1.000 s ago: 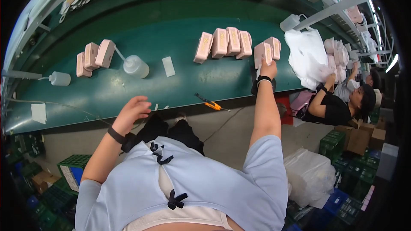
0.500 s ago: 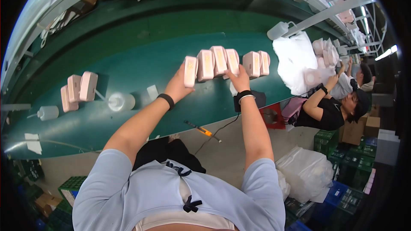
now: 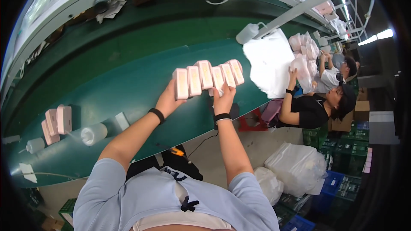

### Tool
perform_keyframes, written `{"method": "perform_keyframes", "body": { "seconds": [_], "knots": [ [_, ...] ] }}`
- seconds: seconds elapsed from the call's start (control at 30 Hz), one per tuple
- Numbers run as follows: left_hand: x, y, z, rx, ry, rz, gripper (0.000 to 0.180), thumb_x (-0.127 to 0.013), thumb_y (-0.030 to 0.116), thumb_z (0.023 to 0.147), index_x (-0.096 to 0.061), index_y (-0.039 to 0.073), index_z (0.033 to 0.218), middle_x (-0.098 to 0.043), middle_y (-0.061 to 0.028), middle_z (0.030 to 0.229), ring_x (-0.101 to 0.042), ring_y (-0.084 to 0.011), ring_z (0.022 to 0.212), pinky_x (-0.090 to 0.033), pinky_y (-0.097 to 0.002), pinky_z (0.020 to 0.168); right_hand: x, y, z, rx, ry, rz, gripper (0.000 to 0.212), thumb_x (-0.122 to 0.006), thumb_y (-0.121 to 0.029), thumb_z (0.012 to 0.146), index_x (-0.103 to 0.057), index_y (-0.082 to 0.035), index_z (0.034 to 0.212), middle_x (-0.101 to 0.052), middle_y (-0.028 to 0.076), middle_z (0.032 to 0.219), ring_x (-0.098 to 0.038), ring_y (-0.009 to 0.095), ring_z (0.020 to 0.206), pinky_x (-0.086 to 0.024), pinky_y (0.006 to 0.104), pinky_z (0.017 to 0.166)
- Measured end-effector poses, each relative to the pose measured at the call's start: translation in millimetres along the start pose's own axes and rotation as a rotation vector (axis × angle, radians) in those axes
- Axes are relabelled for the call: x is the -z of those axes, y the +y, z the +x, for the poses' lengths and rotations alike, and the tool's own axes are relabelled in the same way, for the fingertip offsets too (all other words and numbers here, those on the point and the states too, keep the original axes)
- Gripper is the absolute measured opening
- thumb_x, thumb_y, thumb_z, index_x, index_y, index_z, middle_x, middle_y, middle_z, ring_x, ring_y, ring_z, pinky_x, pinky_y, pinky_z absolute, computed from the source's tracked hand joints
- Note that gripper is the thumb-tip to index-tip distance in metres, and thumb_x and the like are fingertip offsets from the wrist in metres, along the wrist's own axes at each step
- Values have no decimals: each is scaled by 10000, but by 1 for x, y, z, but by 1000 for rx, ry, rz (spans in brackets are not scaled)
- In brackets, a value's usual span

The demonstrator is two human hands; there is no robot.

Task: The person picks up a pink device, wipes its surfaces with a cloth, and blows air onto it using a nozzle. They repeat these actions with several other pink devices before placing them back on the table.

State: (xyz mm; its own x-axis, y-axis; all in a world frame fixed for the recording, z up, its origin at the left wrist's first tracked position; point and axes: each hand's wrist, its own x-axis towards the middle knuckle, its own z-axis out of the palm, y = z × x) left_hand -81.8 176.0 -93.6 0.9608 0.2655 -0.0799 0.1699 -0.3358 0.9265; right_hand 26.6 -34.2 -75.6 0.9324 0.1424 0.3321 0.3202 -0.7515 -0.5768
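Several pink, rounded, box-like cases point(image 3: 206, 75) stand side by side in a slanting row on the green table, pale yellowish patches on their narrow sides. My left hand point(image 3: 168, 98) is closed around the leftmost case, fingers behind it and thumb along its lower end. Under the right half of the row, my right hand point(image 3: 224, 99) is closed with its fingertips against the lower ends of the cases there. A small whitish bit shows at those fingertips; what it is I cannot make out. Farther left, a smaller group of similar pink cases point(image 3: 57, 124) stands apart.
White squeeze bottles point(image 3: 94, 134) and a small pale block point(image 3: 122, 121) stand left of my forearm. White sheeting point(image 3: 269, 64) covers the table's right part, with another bottle point(image 3: 247, 34) beside it. Two co-workers point(image 3: 317, 109) sit on the right. An orange-handled tool point(image 3: 176, 151) lies near the edge.
The two cases at the right end, apart before, now stand against the others in one row. My right hand has shifted along the row, and the head view has turned rightward.
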Motion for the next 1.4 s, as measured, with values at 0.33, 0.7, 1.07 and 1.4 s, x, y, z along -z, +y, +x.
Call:
{"method": "perform_keyframes", "body": {
  "seconds": [0.33, 0.7, 1.07, 1.4],
  "knots": [
    [-83, 0, 24, -98, 37, -196, 840, -764, 22, 743, -244, -26, 1401, -276, -260, 1515, -359, -378, 1395, -384, -424, 1130, 18, 70, 63, 70, -60, 53, 438, -735, -129, 828, -571, 62, 1186, -497, 231, 1129, -551, 418, 998, -467, 431, 904],
    [-15, 26, -70, 5, 137, 43, 500, -743, 119, 800, -517, 35, 1238, -480, -195, 1316, -483, -330, 1227, -430, -402, 1023, 79, 109, 35, -501, -97, 716, 394, -566, 30, 899, -473, 81, 1279, -584, 137, 1163, -576, 199, 1027, -502, 358, 904],
    [128, -71, -268, 323, 1216, 209, 864, -884, 193, 677, -359, 22, 1343, -475, -118, 1248, -515, -243, 1140, -456, -350, 958, 194, -118, -47, -138, -48, 825, 274, -528, -76, 996, -560, 50, 1237, -621, 156, 1190, -612, 232, 1051, -508, 369, 936],
    [246, -71, -310, 148, 426, -167, 911, -916, 226, 595, -477, 13, 1364, -643, -112, 1201, -629, -219, 1085, -493, -361, 961, -31, -280, -188, -586, -769, 1327, 341, -477, -26, 973, -509, 47, 1304, -622, 129, 1198, -622, 218, 1075, -497, 348, 939]
  ]
}}
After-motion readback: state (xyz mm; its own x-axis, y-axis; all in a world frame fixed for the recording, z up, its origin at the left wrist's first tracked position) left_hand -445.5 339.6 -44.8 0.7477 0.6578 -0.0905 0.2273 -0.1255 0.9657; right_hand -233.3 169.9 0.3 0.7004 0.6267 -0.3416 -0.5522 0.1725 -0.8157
